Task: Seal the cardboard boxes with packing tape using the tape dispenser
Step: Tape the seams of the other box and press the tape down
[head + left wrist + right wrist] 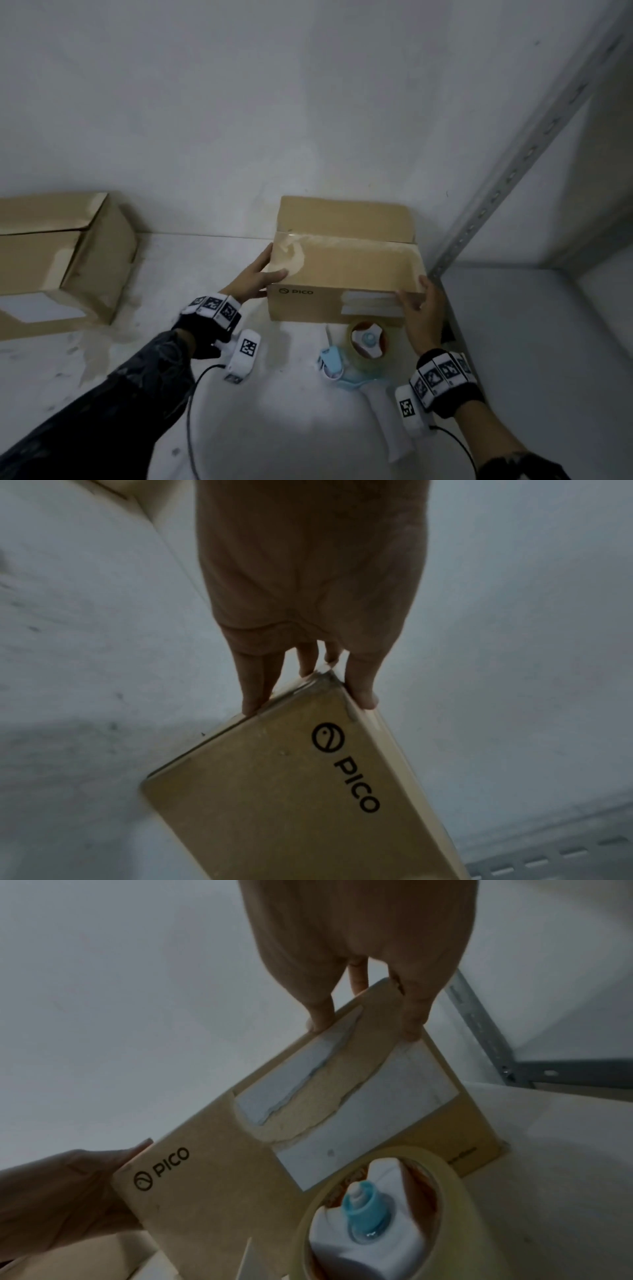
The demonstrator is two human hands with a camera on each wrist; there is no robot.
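Gripping one PICO box (346, 274): two hands; two boxes; one tape dispenser (359, 353)

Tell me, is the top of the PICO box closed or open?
Closed. The flaps of the PICO box lie flat, and glossy tape runs along their seam.

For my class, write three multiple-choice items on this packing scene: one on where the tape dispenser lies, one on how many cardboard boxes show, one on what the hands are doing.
1. Where is the tape dispenser?
A. On top of the box
B. On the table in front of the PICO box
C. In the right hand

2. How many cardboard boxes show?
A. One
B. Two
C. Four

3. What are the hands doing?
A. Both hold the PICO box
B. Both hang idle
C. One pulls tape

Key: 1 B, it lies on the table, unheld. 2 B, a second box stands at the left. 3 A, left hand and right hand grip its near corners.
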